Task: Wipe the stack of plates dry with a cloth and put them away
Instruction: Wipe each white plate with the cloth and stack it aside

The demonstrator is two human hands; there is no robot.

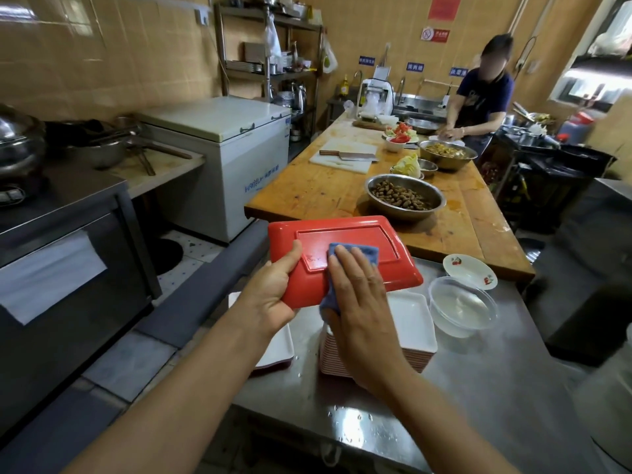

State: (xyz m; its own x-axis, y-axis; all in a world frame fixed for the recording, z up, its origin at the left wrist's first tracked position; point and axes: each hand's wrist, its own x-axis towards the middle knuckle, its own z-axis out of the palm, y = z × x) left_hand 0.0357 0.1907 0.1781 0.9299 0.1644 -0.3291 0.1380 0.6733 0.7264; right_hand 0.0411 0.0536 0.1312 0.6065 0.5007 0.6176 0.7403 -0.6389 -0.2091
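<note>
The left hand [273, 289] is gripping the red plate [345, 241] underside-up, while the flat right hand [355, 285] is pressing a blue cloth [369, 251], mostly covering it. Both are hiding much of the plate stack [410, 323]. The freezer [239, 159] lettering is showing blurred, unreadable.

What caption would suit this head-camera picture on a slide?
Left hand holds a red plate underside up while the right hand presses a blue cloth onto it.

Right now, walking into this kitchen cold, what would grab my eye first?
Front and centre, a bright red plate held bottom-up: the left hand grips its near edge while the right hand presses a blue cloth flat against it. Just below, a stack of plates, white on top, sits on the wet steel table. Beyond, a big steel bowl of peanuts rests on a long wooden counter.
</note>
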